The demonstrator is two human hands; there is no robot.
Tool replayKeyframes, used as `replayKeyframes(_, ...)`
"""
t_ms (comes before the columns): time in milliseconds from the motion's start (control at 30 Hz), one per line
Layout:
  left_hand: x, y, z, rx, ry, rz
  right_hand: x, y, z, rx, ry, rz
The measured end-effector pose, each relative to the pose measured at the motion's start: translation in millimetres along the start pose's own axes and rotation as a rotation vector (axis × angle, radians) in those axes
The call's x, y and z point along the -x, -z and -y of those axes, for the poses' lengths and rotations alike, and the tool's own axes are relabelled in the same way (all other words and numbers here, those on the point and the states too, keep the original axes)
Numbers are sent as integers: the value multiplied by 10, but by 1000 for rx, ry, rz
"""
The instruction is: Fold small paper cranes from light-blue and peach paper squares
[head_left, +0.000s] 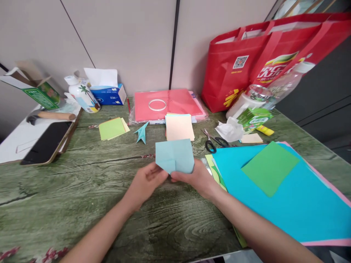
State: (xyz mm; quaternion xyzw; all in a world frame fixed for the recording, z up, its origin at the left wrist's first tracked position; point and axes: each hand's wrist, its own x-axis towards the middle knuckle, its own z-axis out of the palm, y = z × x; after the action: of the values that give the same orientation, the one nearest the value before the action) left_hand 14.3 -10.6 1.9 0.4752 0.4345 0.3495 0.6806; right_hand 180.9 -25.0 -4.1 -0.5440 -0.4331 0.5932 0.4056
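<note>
A light blue sheet of origami paper (175, 155) is held up above the middle of the table, creased, with its lower left corner folded in. My left hand (148, 182) pinches that lower left edge between thumb and fingers. On the other side, my right hand (196, 179) grips the lower right edge, its thumb on the near face and its fingers hidden behind. A folded blue paper figure (142, 133) lies beyond the sheet to the left. Just behind the sheet is a stack of pale square papers (179, 126).
Scissors (211, 142) and a crumpled tissue (229, 129) lie to the right, near large blue sheets (287, 204) bearing a green square (271, 168). Red bags (230, 73) stand behind. Green papers (112, 129), a phone (45, 142) and a tissue box (108, 94) are at left.
</note>
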Motion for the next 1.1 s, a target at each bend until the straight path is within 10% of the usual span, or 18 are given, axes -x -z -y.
replayKeyframes(400, -73, 123, 18, 193, 90, -301, 16, 22, -82, 47, 340, 176)
replayKeyframes(800, -62, 126, 44, 69, 44, -298, 40, 43, -74, 421, 591, 114)
replayKeyframes(1100, -11, 72, 24, 215, 70, -73, 30, 26, -146, 448, 625, 94)
